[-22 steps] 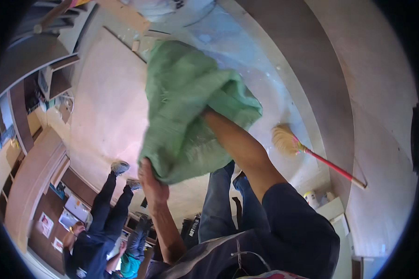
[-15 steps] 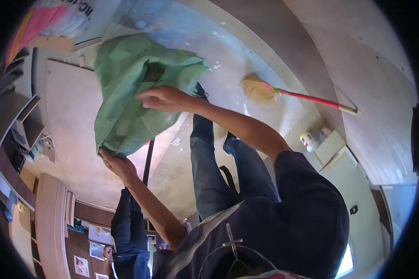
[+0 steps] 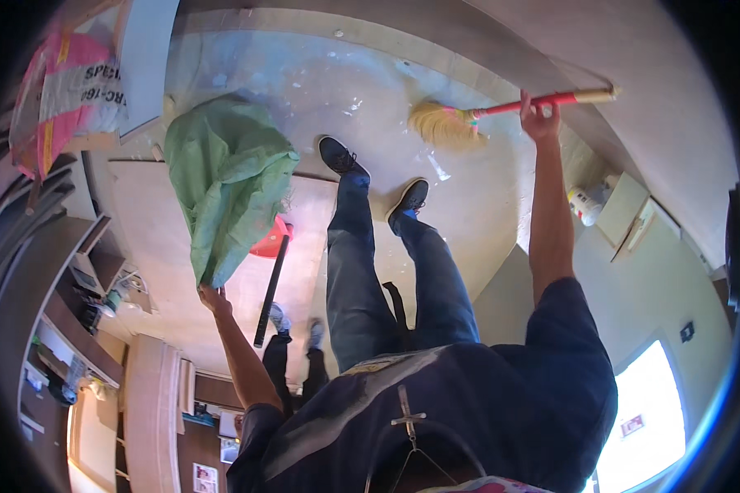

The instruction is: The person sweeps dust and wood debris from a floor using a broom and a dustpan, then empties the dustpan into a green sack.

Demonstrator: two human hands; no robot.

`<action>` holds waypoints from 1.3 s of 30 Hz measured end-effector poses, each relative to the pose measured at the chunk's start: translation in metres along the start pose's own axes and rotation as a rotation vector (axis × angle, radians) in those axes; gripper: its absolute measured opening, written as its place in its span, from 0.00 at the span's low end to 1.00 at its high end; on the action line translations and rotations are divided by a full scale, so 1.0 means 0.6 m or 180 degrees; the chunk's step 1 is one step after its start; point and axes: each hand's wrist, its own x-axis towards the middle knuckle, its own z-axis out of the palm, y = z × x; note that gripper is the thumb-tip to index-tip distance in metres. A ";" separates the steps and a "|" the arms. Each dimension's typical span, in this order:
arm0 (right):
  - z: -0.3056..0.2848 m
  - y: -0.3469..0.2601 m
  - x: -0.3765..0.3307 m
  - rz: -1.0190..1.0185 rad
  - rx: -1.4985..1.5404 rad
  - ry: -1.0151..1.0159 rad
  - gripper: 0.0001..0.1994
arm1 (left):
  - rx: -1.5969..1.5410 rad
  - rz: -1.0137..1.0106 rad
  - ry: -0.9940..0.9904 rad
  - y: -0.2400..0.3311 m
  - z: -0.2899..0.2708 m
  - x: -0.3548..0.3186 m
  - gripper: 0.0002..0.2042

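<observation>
My left hand (image 3: 214, 300) pinches the lower edge of a green woven sack (image 3: 234, 181), which hangs loose and crumpled above the floor. My right hand (image 3: 539, 119) is stretched out to the right, fingers curled at the red handle of a soft broom (image 3: 448, 125). The straw-coloured bristles rest on the floor, and the handle's far end leans at the wall. A red dustpan (image 3: 273, 238) with a long black handle (image 3: 271, 292) shows below the sack, partly hidden by it.
A pink and white printed bag (image 3: 62, 107) lies at the far left. Another person's legs (image 3: 275, 361) stand behind the dustpan handle. A white container (image 3: 584, 205) sits on the right beside a pale box (image 3: 625, 209). Wooden shelving and panels (image 3: 144, 386) line the left.
My right hand has left the sack and reached right to the broom handle. The sack's mouth has dropped closed while my left hand keeps its edge. The view has shifted.
</observation>
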 end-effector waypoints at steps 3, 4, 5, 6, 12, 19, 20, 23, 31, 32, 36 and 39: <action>0.019 -0.079 0.025 0.0659 0.0642 0.0146 0.25 | 0.0135 -0.0088 -0.0292 0.027 0.051 -0.006 0.23; 0.003 -0.086 0.025 0.0636 0.0707 0.0137 0.25 | 0.0292 -0.0076 -0.0425 0.041 0.057 -0.007 0.22; -0.006 -0.080 0.021 0.1017 0.0936 -0.0311 0.20 | 0.0436 -0.0079 -0.0530 0.050 0.056 -0.014 0.21; -0.016 -0.075 0.013 0.1376 0.1151 -0.0766 0.15 | 0.0452 -0.0055 -0.0555 0.051 0.065 -0.021 0.21; -0.100 0.214 -0.350 0.1249 -0.1617 -0.1128 0.18 | 0.0433 0.0122 0.0305 0.102 -0.017 -0.034 0.19; 0.039 0.313 -0.529 0.1400 -0.3852 -0.2405 0.34 | 0.0784 0.0104 -0.0104 0.139 0.028 -0.021 0.18; 0.048 0.343 -0.499 0.1530 -0.3726 -0.2385 0.34 | 0.0761 0.0084 -0.0085 0.139 0.028 -0.030 0.18; 0.050 0.447 -0.388 0.1739 -0.3451 -0.1947 0.34 | 0.0766 0.0076 -0.0323 0.144 0.026 -0.025 0.19; -0.093 0.389 -0.163 0.0789 -0.1372 -0.0450 0.04 | 0.1325 -0.0061 -0.0682 0.121 0.138 -0.068 0.19; -0.129 0.359 -0.185 0.0587 -0.1137 -0.0122 0.09 | 0.1334 -0.0059 -0.0678 0.121 0.141 -0.070 0.19; -0.197 0.288 -0.349 -0.0465 -0.2239 0.0290 0.06 | 0.1209 -0.0091 -0.0789 0.112 0.155 -0.082 0.20; -0.178 0.317 -0.476 -0.0135 -0.1794 0.0131 0.12 | 0.1222 -0.0066 -0.0982 0.104 0.174 -0.074 0.21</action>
